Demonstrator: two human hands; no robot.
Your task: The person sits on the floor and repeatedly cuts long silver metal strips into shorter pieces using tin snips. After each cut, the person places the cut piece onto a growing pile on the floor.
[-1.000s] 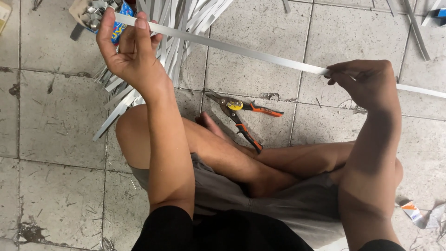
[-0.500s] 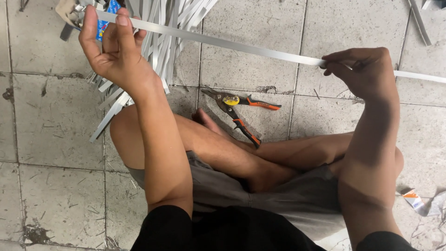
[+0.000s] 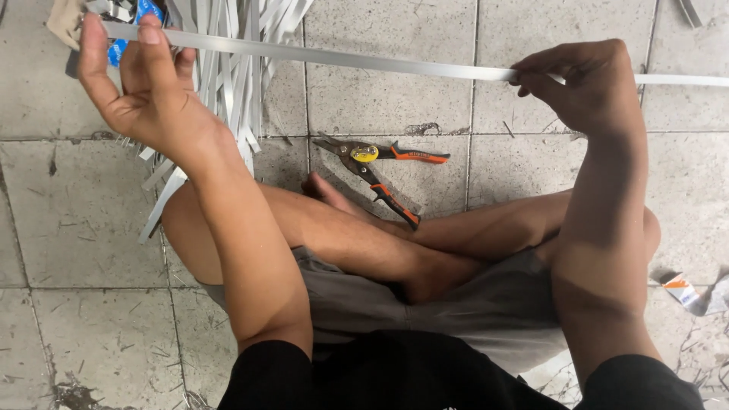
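Note:
A long thin grey metal strip (image 3: pixel 364 62) runs across the top of the view, held above the tiled floor. My left hand (image 3: pixel 140 83) grips its left end between thumb and fingers. My right hand (image 3: pixel 588 80) pinches it further right, and the strip carries on past that hand to the right edge. Below the strip, orange-handled tin snips (image 3: pixel 376 168) lie open on the tiles in front of my crossed legs.
A pile of several similar metal strips (image 3: pixel 228 68) lies on the floor at upper left, behind my left hand. A small torn wrapper (image 3: pixel 687 292) sits at the right. I sit cross-legged on worn grey tiles (image 3: pixel 76 220).
Both hands have moved left and slightly up in the view with the strip still held between them. The snips have not moved on the floor.

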